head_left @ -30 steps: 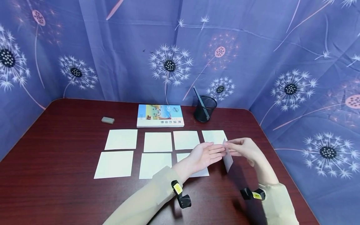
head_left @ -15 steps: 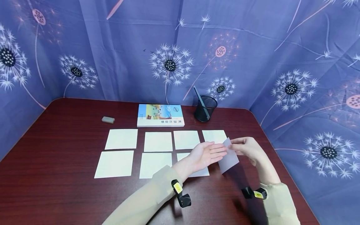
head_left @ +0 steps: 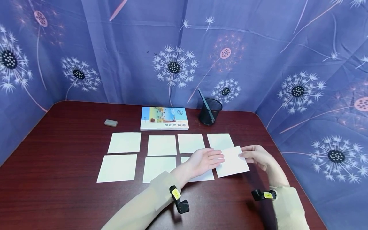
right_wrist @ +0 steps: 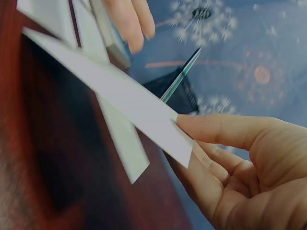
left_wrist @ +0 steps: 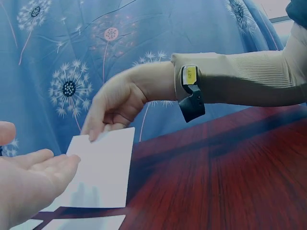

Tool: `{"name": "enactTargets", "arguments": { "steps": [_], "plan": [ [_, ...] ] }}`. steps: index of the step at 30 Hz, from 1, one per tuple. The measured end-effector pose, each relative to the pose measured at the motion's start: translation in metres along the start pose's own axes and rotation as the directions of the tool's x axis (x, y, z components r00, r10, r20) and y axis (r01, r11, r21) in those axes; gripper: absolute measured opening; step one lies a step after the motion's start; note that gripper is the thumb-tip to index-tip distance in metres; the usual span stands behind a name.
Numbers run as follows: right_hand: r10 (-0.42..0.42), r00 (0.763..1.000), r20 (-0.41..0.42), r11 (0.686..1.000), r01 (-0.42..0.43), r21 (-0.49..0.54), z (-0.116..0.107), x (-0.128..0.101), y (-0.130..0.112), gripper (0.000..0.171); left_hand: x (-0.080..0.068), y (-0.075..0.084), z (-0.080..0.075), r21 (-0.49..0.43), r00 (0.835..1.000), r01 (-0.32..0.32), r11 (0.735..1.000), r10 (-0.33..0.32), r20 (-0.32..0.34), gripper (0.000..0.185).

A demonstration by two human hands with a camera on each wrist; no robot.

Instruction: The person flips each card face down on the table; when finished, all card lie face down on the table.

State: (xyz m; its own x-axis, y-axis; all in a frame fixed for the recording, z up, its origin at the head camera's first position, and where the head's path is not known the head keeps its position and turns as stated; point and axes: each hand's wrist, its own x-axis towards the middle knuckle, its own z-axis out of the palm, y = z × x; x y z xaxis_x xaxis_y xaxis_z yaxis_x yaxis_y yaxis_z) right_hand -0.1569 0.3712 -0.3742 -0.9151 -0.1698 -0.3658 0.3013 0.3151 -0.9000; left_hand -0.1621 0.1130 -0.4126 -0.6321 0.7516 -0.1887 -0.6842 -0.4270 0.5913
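Observation:
My right hand (head_left: pixel 260 157) pinches a blank white card (head_left: pixel 232 162) by its right edge, thumb on the upper face in the right wrist view. The card is tilted above the right end of the near row of cards and overlaps a far-row card (head_left: pixel 219 140). Palm up with fingers extended, my left hand (head_left: pixel 202 162) is at the held card's left edge. Under that hand lies another white card (head_left: pixel 205 175), partly hidden. In the left wrist view the right hand (left_wrist: pixel 115 103) reaches down to the card (left_wrist: pixel 98 172) from above.
Several white cards, such as the near-left card (head_left: pixel 117 168), lie in two rows on the dark red table (head_left: pixel 57 153). Behind them are a book (head_left: pixel 164 118), a black mesh pen holder (head_left: pixel 210 111) with a pencil (head_left: pixel 205 103), and an eraser (head_left: pixel 111 123).
The held card has turned from nearly edge-on to show its bright white face. My left hand has drawn back a little to the left, while my right hand has shifted slightly right.

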Motion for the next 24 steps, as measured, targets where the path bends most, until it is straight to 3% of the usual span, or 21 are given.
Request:
{"name": "enactTargets", "arguments": {
  "steps": [4,13,24],
  "plan": [
    [0.017,0.999,0.049,0.999,-0.019,0.048,-0.008,0.009,0.018,0.050,-0.001,-0.002,-0.005,0.032,0.999,0.027,0.999,-0.026,-0.030,0.056],
    [0.050,0.998,0.045,0.999,-0.050,-0.001,-0.011,0.015,0.032,0.052,-0.002,-0.009,-0.011,0.057,0.993,0.056,0.997,-0.050,-0.108,0.057],
    [0.058,0.997,0.043,0.997,-0.056,-0.053,-0.013,0.011,0.034,0.054,0.000,-0.012,-0.014,0.065,0.993,0.057,0.996,-0.050,-0.109,0.057]
  ]
}}
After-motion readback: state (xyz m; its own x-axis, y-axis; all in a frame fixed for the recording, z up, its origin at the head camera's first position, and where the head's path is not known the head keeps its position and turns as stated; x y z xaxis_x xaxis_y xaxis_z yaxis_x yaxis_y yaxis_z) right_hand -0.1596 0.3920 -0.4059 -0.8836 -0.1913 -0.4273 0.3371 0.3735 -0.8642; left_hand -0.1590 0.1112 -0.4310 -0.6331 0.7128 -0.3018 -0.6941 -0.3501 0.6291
